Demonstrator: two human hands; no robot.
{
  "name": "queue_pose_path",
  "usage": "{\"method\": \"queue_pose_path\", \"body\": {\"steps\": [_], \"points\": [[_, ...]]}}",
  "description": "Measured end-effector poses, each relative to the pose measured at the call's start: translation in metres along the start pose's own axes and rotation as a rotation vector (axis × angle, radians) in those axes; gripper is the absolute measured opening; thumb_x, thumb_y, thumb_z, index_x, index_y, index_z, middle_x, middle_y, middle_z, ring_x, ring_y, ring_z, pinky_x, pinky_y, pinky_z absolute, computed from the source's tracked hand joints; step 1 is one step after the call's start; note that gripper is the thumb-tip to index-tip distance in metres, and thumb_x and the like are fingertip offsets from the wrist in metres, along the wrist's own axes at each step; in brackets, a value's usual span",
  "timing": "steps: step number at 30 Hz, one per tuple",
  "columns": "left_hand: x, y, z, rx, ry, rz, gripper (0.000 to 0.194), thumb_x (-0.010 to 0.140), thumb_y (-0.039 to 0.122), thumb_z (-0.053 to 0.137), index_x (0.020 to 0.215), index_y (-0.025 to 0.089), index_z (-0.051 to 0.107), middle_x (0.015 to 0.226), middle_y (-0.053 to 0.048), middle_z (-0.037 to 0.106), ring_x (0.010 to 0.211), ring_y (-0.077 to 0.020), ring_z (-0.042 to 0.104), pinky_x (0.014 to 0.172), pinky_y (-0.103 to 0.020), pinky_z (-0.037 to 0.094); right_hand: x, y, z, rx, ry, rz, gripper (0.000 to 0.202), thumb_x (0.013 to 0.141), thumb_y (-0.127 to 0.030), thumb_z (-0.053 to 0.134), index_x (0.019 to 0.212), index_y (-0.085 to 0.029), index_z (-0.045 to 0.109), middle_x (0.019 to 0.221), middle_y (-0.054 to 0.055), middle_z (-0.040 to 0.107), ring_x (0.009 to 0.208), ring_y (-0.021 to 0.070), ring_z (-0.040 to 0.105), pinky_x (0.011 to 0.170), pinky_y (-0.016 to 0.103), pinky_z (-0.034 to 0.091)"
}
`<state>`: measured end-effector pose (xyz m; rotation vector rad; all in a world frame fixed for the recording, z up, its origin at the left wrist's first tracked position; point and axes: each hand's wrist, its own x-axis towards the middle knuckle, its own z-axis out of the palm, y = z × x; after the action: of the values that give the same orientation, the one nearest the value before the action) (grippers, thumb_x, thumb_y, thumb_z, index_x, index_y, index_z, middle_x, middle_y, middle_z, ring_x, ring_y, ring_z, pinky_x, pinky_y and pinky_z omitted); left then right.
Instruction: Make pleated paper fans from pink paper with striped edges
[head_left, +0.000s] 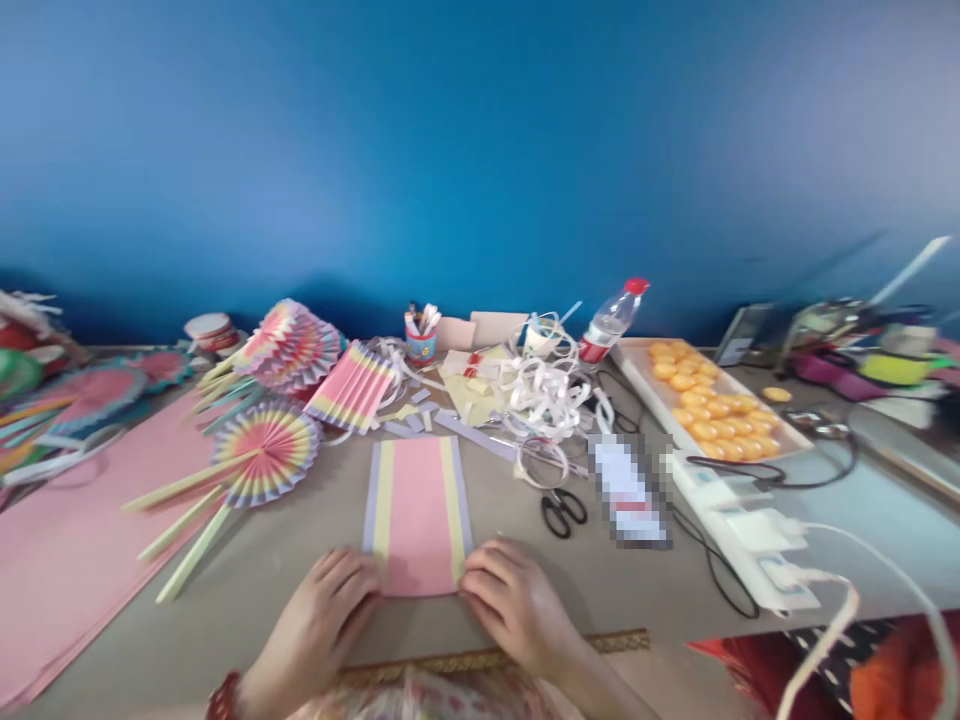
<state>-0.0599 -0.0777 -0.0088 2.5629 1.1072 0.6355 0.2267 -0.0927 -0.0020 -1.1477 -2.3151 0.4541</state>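
Observation:
A pink sheet of paper (421, 510) with yellow and lavender stripes down both sides lies flat on the table. My left hand (339, 592) pinches its near left corner. At the near right corner, my right hand (512, 598) grips the same sheet with curled fingers; both thumbs are mostly hidden. Beyond the sheet's far edge are lavender paper scraps (420, 412). Black-handled scissors (562, 512) rest to the right of the sheet. To its left is a round pleated paper fan (264, 455) with stick handles, beside a partly folded striped paper (352, 385).
Large pink sheets (82, 555) cover the table's left side. A pen cup (421, 340), tangled white ribbon (544, 395) and a bottle (611, 325) stand toward the blue wall. On the right are a tray of yellow-orange pieces (795, 440), a blurred-out phone-shaped item (628, 492) and a power strip (742, 540) with cables.

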Motion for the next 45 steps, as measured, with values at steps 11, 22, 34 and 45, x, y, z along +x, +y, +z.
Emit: {"method": "queue_pose_path", "body": {"steps": [11,22,34,45], "points": [[0.003,0.009,-0.014,-0.142,-0.055,-0.161,0.014,0.097,0.018,0.046,0.088,0.020,0.056,0.090,-0.004,0.062,0.086,-0.0185,0.056,0.080,-0.034,0.041,0.003,0.001,-0.003,0.085,0.014,0.023,0.012,0.094,-0.015,0.052,0.087,-0.021,0.059,0.090,0.004,0.065,0.084,0.0182,0.059,0.083,0.035,0.047],[0.006,0.012,-0.017,-0.073,-0.094,-0.325,0.016,0.096,0.025,0.049,0.083,0.020,0.057,0.084,-0.001,0.063,0.082,-0.0178,0.057,0.081,-0.035,0.036,0.013,-0.001,-0.007,0.086,0.018,0.148,0.014,0.089,-0.016,0.058,0.077,-0.023,0.059,0.091,0.005,0.063,0.086,0.0209,0.059,0.077,0.035,0.047],[0.008,0.016,-0.015,0.016,-0.053,-0.316,0.020,0.097,0.026,0.044,0.084,0.020,0.057,0.084,-0.003,0.061,0.080,-0.0183,0.057,0.078,-0.035,0.038,0.020,0.002,-0.009,-0.022,-0.048,0.184,0.015,0.088,-0.015,0.059,0.074,-0.021,0.056,0.089,0.004,0.060,0.085,0.0203,0.055,0.078,0.034,0.043],[0.008,0.010,-0.016,-0.011,-0.103,-0.365,0.017,0.096,0.026,0.046,0.082,0.019,0.054,0.084,-0.003,0.057,0.073,-0.0166,0.052,0.071,-0.032,0.038,0.020,0.004,-0.011,-0.005,-0.066,0.222,0.015,0.088,-0.019,0.059,0.074,-0.022,0.054,0.090,0.004,0.059,0.087,0.0206,0.055,0.079,0.034,0.042]]}}
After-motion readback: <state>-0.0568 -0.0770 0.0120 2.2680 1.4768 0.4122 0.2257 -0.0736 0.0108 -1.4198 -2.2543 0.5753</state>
